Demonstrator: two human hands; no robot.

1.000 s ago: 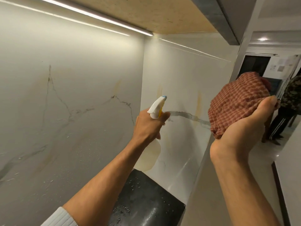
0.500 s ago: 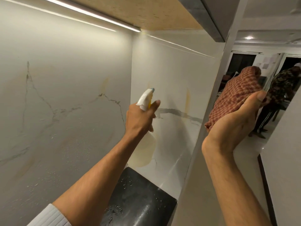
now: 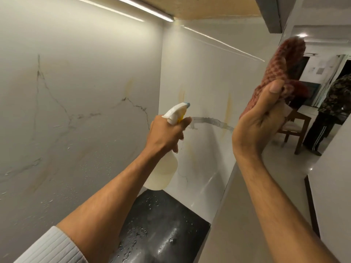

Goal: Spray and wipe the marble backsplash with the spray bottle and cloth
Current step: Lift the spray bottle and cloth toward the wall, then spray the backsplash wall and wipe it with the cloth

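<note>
My left hand (image 3: pixel 167 131) grips the neck of a translucent spray bottle (image 3: pixel 163 171) with a white and yellow trigger head, its nozzle aimed at the end panel of the marble backsplash (image 3: pixel 205 88). Fine droplets speckle the long marble wall (image 3: pixel 85 114) on the left. My right hand (image 3: pixel 256 122) is raised by the panel's outer edge and holds a red checked cloth (image 3: pixel 279 67) between thumb and fingers. The cloth stands above the hand, apart from the marble.
A wet black countertop (image 3: pixel 163 230) lies below the bottle. An upper cabinet (image 3: pixel 218 6) with a light strip hangs overhead. Beyond the panel edge on the right are a wooden chair (image 3: pixel 296 126), a standing person (image 3: pixel 330 112) and a white wall (image 3: pixel 334 186).
My right hand has lifted the cloth higher and turned more upright. My left hand with the bottle has stayed near the end panel.
</note>
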